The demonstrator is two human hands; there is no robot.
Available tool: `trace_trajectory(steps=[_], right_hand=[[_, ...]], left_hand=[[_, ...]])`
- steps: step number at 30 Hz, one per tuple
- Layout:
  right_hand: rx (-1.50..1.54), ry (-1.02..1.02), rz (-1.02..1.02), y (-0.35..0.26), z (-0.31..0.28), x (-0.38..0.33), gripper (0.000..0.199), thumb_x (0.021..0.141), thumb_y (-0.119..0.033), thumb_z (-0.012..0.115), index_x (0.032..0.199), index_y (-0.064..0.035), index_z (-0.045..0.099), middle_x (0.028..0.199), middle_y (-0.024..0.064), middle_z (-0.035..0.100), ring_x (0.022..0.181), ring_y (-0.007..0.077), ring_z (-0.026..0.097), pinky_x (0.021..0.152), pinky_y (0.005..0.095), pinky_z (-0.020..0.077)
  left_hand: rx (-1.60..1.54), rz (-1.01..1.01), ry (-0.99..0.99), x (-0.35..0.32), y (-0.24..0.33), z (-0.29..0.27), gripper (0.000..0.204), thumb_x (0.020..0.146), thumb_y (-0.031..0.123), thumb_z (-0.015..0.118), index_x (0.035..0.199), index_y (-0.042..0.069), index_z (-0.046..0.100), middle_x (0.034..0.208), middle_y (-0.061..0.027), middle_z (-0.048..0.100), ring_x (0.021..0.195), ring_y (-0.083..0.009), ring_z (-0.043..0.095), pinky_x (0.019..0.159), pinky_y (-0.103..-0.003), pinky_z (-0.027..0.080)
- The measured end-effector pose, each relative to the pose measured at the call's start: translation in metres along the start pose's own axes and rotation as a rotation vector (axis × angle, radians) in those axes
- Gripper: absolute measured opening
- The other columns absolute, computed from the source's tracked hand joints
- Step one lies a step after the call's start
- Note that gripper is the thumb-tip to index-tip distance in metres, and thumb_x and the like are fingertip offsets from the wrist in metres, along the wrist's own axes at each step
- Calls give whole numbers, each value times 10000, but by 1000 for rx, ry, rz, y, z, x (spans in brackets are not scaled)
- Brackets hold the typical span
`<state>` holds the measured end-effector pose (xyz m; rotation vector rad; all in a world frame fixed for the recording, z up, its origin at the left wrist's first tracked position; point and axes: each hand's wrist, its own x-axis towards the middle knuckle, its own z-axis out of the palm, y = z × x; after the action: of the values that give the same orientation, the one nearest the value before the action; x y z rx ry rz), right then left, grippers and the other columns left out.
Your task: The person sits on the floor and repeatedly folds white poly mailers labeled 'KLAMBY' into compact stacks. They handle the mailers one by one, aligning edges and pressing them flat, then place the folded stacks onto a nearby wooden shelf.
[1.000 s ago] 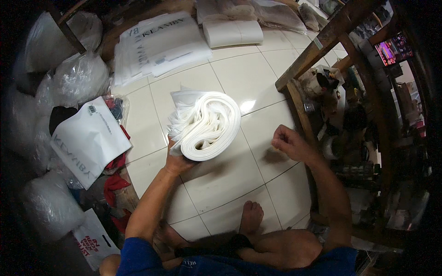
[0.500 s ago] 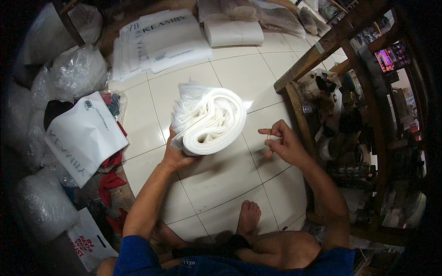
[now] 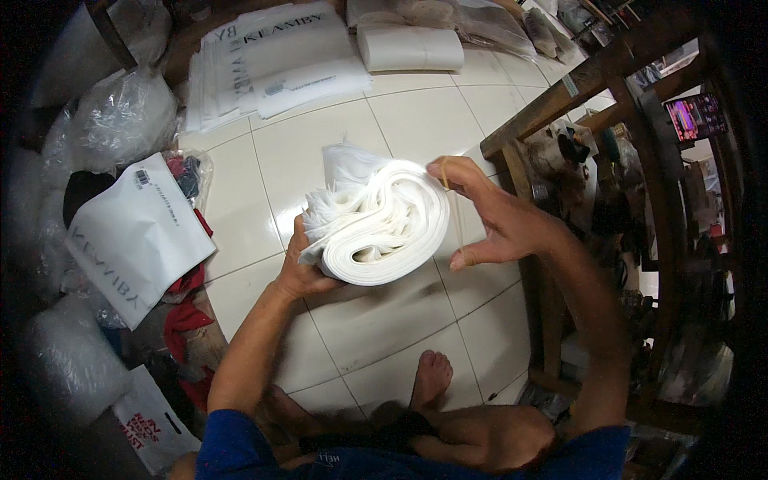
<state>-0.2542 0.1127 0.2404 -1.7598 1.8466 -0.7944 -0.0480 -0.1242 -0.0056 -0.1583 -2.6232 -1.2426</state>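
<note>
My left hand point(image 3: 300, 268) grips a thick folded bundle of white plastic bags point(image 3: 384, 232) from its lower left and holds it just above the tiled floor. My right hand point(image 3: 496, 220) is at the bundle's right edge. A thin rubber band point(image 3: 453, 212) is stretched between its raised index finger and its lower fingers, right beside the fold. The fingertips touch the bundle's upper right corner.
Flat white printed bags point(image 3: 272, 56) and a folded white pile point(image 3: 408, 46) lie at the back. A white mailer bag point(image 3: 132, 236) and clear plastic sacks point(image 3: 120, 116) crowd the left. A wooden frame point(image 3: 560, 96) stands at the right. My bare foot point(image 3: 432, 376) rests below the bundle.
My right hand rose from the floor tiles at the right and came up to the bundle's edge with the band stretched. The left hand kept its hold on the bundle.
</note>
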Motion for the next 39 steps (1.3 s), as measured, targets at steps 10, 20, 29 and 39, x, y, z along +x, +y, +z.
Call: trace_trajectory(steps=[10, 20, 29, 39], right_hand=[[-356, -278, 10, -59, 9, 58, 951, 568, -405, 873, 1306, -14, 417, 1213, 260, 444, 1167, 431, 457, 1061, 527, 330], [-636, -259, 123, -94, 47, 70, 705, 715, -259, 759, 1266, 35, 431, 1218, 298, 460, 1174, 442, 466, 1035, 625, 296], [-595, -941, 479, -103, 53, 126, 577, 757, -254, 670, 1177, 120, 542, 1201, 343, 555, 1161, 406, 557, 982, 558, 391], [412, -610, 1066, 73, 12, 47, 580, 917, -497, 467, 1234, -32, 610, 1261, 136, 610, 1100, 277, 584, 951, 399, 438]], left_hand=[[-309, 116, 59, 41, 69, -41, 839, 563, 213, 887, 1252, 79, 427, 1140, -144, 580, 1044, -330, 600, 887, -394, 491], [-208, -32, 14, 46, 118, -17, 766, 605, 296, 844, 1241, 44, 500, 1189, -174, 541, 1094, -366, 538, 930, -460, 443], [2, 206, -75, 42, 119, 2, 701, 654, 282, 795, 1256, 56, 517, 1224, -196, 551, 1177, -355, 494, 1004, -447, 410], [-107, 371, -5, 30, 99, 8, 1027, 514, 175, 866, 1406, 110, 361, 1283, -236, 481, 1131, -424, 515, 969, -485, 440]])
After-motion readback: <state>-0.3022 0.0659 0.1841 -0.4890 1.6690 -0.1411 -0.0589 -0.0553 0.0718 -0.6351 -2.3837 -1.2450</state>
